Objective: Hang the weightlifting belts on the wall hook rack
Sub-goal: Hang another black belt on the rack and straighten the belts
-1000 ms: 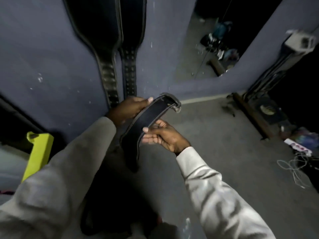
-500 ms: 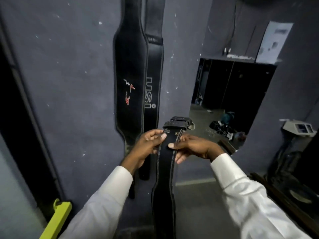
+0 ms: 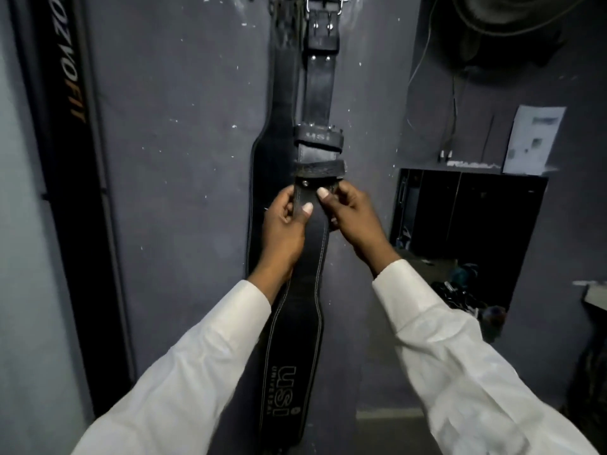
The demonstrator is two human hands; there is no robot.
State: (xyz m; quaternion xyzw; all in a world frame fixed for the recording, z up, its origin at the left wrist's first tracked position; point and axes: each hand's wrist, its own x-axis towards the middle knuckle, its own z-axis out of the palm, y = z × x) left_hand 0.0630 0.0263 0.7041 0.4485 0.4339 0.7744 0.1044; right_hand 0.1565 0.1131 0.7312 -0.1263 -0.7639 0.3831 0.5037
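The held belt (image 3: 312, 257) is black with white stitching along its edges. It stands straight up and down in front of the wall (image 3: 180, 159), between the person's 2 arms. Its top end, with a dark loop across it, is up at the hands. Its wide part hangs low and has the white letters "USI" on it.

Both hands grip it near the top. The left hand (image 3: 284, 224) pinches the left edge, with the thumb flat on the front and the fingers curled behind. The right hand (image 3: 351, 218) pinches the right edge the same way, thumb on the front. The 2 thumbs are close together on the belt. Both arms wear white sleeves (image 3: 460, 356).

Behind the held belt, 2 more black belts hang flat on the wall. The wide belt (image 3: 272, 159) is on the left. The narrow belt (image 3: 320, 90) is just beside it on the right and has a loop that says "usi". At the top edge a shiny metal buckle (image 3: 323, 3) shows. What the belts hang from is cut off there.

The wall is dark grey with small white specks. On the left stands a black post (image 3: 70, 93) with orange letters. On the right are a dark opening (image 3: 469, 218), a white paper (image 3: 533, 139) stuck above it, and a thin cord (image 3: 455, 103) going up to a fan (image 3: 509, 27).
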